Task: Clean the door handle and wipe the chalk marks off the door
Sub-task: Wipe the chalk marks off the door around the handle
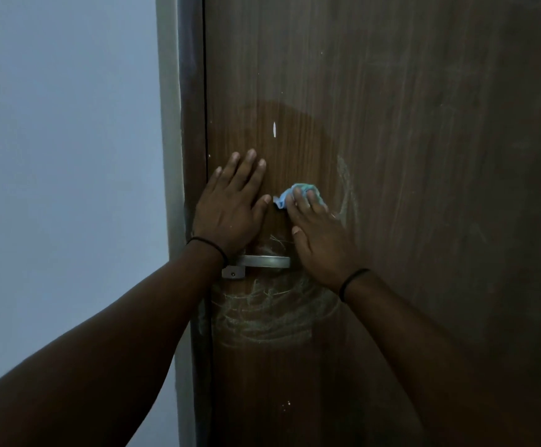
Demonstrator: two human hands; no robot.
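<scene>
Chalk marks (262, 312), pale swirls, remain below the flat metal door handle (264, 261) on the brown wooden door (391, 124). Above it, the left hand (230, 204) lies flat, fingers straight; the right hand (319, 230) presses a crumpled blue cloth (290, 191) flat-fingered. Wiping seems underway; next, lower strokes.

Brown door (391, 156), metal handle (264, 261) level, faint chalk marks (272, 314) below.

Surface: brown wooden door (391, 156), upright.
Fixed hardware: metal door handle (262, 261), horizontal, near the left edge.
Chalk marks (272, 311): pale scribbles below the handle; a fainter arc to its upper right.
</scene>
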